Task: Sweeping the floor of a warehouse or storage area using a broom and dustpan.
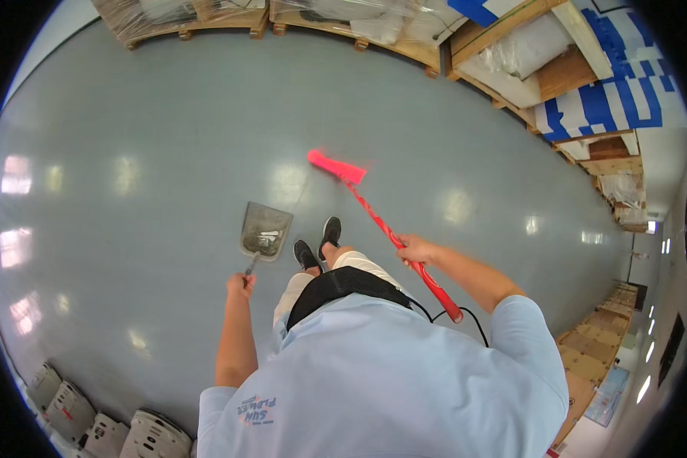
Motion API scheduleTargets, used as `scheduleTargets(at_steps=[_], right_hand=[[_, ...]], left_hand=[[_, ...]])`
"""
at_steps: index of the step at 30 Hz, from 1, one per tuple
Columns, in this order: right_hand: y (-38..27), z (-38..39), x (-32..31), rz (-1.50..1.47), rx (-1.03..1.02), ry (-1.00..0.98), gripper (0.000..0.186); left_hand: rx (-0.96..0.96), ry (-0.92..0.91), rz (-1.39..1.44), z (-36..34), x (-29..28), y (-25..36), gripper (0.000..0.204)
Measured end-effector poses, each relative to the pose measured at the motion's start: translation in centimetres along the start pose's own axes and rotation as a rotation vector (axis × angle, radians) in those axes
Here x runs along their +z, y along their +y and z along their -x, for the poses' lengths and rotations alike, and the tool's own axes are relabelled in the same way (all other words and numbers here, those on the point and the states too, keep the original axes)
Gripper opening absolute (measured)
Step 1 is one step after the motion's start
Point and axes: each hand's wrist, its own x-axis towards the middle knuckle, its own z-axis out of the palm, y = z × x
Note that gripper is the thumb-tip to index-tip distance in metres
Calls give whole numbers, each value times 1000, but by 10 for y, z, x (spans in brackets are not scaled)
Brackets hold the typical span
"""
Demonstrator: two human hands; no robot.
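Note:
My left hand (241, 285) is closed around the handle of a grey dustpan (256, 219). A few small white scraps (268, 236) lie in the pan, near its handle end. My right hand (416, 250) grips the red shaft of a broom (375, 216) partway along it. The shaft slants up and to the left, ending in a pinkish-red head (339, 166) out ahead of my feet. Between the broom head and the dustpan there is a gap. Whether the bristles touch the floor I cannot tell.
I stand on a glossy grey floor (191, 137) in black shoes (329, 231). Wooden pallets (343, 34) with wrapped goods line the far side and curve along the right. Pale panels (154, 437) lie at the lower left. Wooden crates (592, 347) stand at the lower right.

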Motion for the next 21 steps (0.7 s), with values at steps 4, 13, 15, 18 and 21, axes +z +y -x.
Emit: scheduleTargets(at_steps=[4, 13, 15, 18, 21], right_hand=[[-46, 28, 32, -54, 13, -223, 54], [-172, 88, 73, 172, -158, -416, 51], [-196, 87, 71, 249, -224, -365, 52], [-203, 49, 44, 365, -263, -316, 54], [-189, -2, 3, 627, -497, -297, 58]], left_hand=[[29, -11, 59, -18, -17, 11, 5], [31, 16, 105, 4, -63, 44, 2], [26, 1, 140, 11, -68, 50, 2], [5, -3, 253, 18, -60, 27, 3], [-35, 48, 381, 28, -63, 14, 5]])
